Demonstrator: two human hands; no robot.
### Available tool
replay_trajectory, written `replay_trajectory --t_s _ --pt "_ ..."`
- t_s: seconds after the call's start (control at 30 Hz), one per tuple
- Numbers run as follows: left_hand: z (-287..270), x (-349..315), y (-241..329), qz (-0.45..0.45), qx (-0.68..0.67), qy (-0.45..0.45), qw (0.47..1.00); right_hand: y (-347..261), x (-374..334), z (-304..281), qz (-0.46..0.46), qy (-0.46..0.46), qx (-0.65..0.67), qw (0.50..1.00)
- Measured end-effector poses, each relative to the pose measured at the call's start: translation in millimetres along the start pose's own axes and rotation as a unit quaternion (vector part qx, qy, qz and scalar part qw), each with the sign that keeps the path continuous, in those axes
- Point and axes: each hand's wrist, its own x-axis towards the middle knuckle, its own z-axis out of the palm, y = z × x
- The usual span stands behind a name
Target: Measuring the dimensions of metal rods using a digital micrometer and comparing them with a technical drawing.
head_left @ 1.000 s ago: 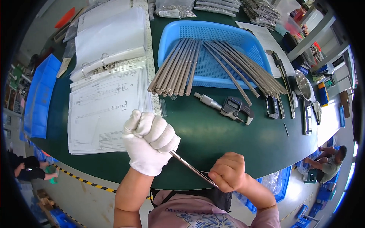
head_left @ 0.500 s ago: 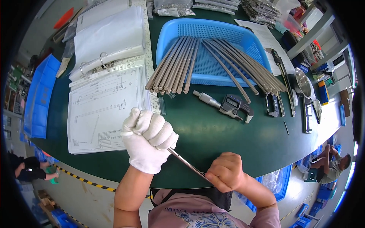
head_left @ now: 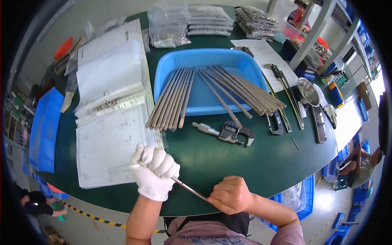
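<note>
My left hand (head_left: 155, 170), in a white glove, is closed around one end of a slim metal rod (head_left: 188, 188). My right hand (head_left: 230, 195), bare, grips the rod's other end in a fist. The rod slants down to the right between the two hands, over the table's near edge. Beyond them a blue perforated basket (head_left: 163, 61) carries two bunches of similar metal rods, one bunch on the left (head_left: 171, 100) and one on the right (head_left: 245, 94), their ends jutting over its near rim. A digital micrometer (head_left: 228, 132) lies in front of the basket.
An open ring binder with drawings (head_left: 106, 151) lies on the left of the green table (head_left: 265, 163), beside a blue bin (head_left: 45, 130). Calipers (head_left: 286, 90), a metal bowl (head_left: 309, 92) and a phone (head_left: 319, 124) lie right. Bagged parts (head_left: 210, 20) line the back. Another person (head_left: 363, 167) sits far right.
The view has tipped upward, so the table and its things appear lower in the picture. Both hands keep their hold on the rod, with little change between them.
</note>
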Motion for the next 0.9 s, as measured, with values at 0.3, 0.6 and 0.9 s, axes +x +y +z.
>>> replay_trajectory --t_s 0.3,0.6,0.9 --pt "134.7 -2.8 9.2 0.144 0.282 -0.320 0.893 40.5 -6.4 -51.8 0.076 0.162 -0.081 0.980" --pt "117.1 99.1 -60.6 0.135 0.719 -0.598 0.328 46.8 -16.5 -47.8 0.067 0.193 -0.054 0.977" --pt "65.4 115.8 -70.3 0.218 0.849 -0.426 0.225 42.1 -20.3 -48.5 0.028 0.187 -0.055 0.980"
